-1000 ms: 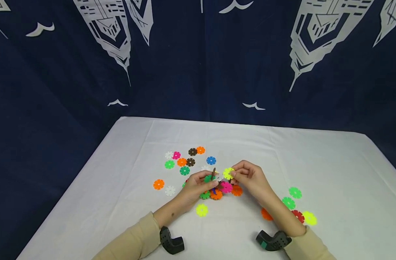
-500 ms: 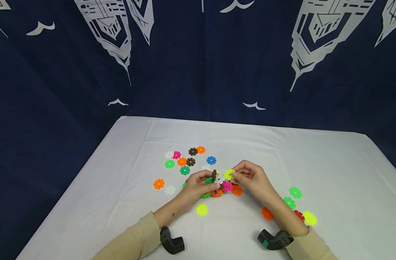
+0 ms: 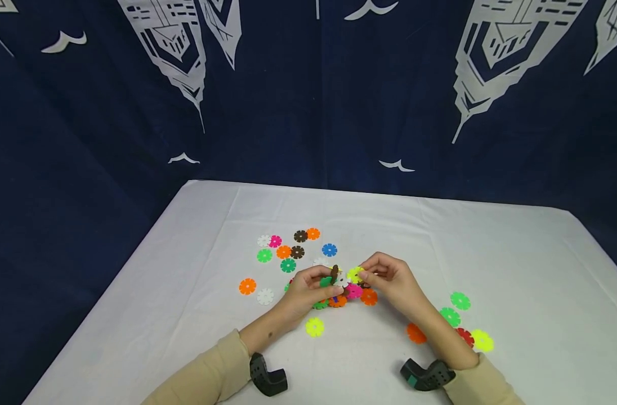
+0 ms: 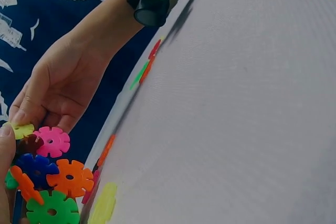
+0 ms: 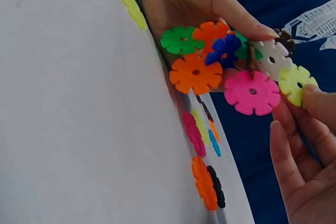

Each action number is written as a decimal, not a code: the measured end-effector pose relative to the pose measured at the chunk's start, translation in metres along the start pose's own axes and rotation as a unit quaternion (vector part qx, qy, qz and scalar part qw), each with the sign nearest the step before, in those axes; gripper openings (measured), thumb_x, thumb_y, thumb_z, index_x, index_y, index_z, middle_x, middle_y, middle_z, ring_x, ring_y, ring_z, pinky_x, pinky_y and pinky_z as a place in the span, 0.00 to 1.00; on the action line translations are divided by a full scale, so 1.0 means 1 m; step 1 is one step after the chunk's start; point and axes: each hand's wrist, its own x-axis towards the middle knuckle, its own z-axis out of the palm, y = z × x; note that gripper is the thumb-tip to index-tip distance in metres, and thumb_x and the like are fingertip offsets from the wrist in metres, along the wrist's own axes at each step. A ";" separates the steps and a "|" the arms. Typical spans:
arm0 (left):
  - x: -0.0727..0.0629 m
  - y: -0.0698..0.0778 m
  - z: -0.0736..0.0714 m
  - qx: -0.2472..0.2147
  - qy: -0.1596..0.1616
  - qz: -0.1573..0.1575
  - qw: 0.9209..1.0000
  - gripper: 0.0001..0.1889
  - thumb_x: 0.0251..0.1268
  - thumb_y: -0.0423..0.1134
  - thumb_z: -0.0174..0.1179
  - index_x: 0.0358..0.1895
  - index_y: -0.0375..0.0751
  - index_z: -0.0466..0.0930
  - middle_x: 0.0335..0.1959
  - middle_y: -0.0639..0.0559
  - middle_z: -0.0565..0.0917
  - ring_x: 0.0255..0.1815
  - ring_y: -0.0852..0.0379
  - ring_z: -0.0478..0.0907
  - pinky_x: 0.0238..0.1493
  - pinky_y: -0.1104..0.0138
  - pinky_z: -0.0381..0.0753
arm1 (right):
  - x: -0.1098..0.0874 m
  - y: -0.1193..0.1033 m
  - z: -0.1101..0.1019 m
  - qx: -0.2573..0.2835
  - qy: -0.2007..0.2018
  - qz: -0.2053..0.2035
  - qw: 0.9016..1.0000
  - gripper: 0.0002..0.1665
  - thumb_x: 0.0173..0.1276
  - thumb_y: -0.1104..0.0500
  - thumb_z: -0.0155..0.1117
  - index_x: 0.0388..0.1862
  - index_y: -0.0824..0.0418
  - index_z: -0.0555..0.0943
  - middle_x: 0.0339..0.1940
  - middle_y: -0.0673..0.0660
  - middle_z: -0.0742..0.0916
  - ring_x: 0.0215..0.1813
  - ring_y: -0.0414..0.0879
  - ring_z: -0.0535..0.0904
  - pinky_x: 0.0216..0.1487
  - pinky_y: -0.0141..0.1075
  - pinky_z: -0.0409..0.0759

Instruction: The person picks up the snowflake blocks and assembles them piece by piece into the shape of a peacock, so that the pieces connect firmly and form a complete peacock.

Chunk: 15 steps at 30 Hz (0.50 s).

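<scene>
In the head view my left hand (image 3: 305,292) holds a cluster of interlocked, notched plastic flower discs above the table. Its thumb lies against a white disc (image 5: 273,60), as the right wrist view shows. Green, blue, orange, brown and pink discs (image 5: 252,93) belong to the same cluster. My right hand (image 3: 397,284) pinches a yellow disc (image 5: 296,84) between thumb and finger, its edge at the white disc's rim. Whether their notches are engaged I cannot tell. Parts of the cluster are hidden behind the left fingers.
Loose discs lie on the white tablecloth (image 3: 197,337): a scattered group including a blue disc (image 3: 329,250) behind the hands, a yellow disc (image 3: 314,327) in front, and several by the right forearm, including a green disc (image 3: 460,300). A dark blue patterned curtain (image 3: 308,112) hangs behind.
The cluster has turned slightly in my left hand, so its white disc faces the head camera more. My right hand has shifted a little downward with the yellow disc, staying beside the cluster.
</scene>
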 end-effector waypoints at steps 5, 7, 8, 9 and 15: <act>0.000 -0.001 -0.001 0.012 0.006 -0.002 1.000 0.12 0.56 0.29 0.65 0.42 0.28 0.78 0.40 0.48 0.81 0.34 0.59 0.76 0.41 0.70 0.78 | -0.001 0.002 0.005 -0.013 0.007 -0.018 1.000 0.03 0.61 0.72 0.62 0.34 0.70 0.78 0.28 0.60 0.85 0.29 0.52 0.81 0.33 0.36 0.81; 0.000 -0.001 0.000 0.019 0.012 -0.002 1.000 0.12 0.56 0.29 0.65 0.42 0.26 0.77 0.36 0.50 0.82 0.31 0.60 0.75 0.39 0.72 0.78 | -0.001 0.003 0.007 -0.017 0.012 -0.023 1.000 0.03 0.61 0.74 0.62 0.34 0.70 0.78 0.27 0.60 0.85 0.29 0.50 0.81 0.32 0.37 0.82; 0.000 0.000 0.000 0.020 0.015 -0.002 1.000 0.12 0.56 0.29 0.65 0.42 0.26 0.77 0.35 0.50 0.82 0.31 0.60 0.75 0.38 0.73 0.77 | -0.002 0.003 0.008 -0.016 0.016 -0.025 0.999 0.03 0.60 0.74 0.62 0.33 0.70 0.78 0.27 0.60 0.84 0.28 0.50 0.81 0.32 0.37 0.82; 0.000 0.000 0.000 0.023 0.018 -0.002 1.000 0.12 0.56 0.30 0.66 0.42 0.26 0.78 0.33 0.51 0.82 0.30 0.60 0.74 0.38 0.73 0.77 | -0.002 0.003 0.010 -0.017 0.019 -0.029 0.999 0.04 0.60 0.75 0.62 0.33 0.70 0.78 0.27 0.60 0.84 0.28 0.49 0.81 0.31 0.37 0.82; 0.000 -0.001 0.000 0.024 0.029 -0.007 0.999 0.11 0.56 0.30 0.66 0.41 0.27 0.79 0.30 0.50 0.83 0.31 0.59 0.76 0.39 0.72 0.78 | -0.003 0.006 0.016 -0.018 0.044 -0.029 0.998 0.03 0.61 0.74 0.62 0.32 0.70 0.78 0.26 0.60 0.84 0.26 0.46 0.80 0.29 0.36 0.81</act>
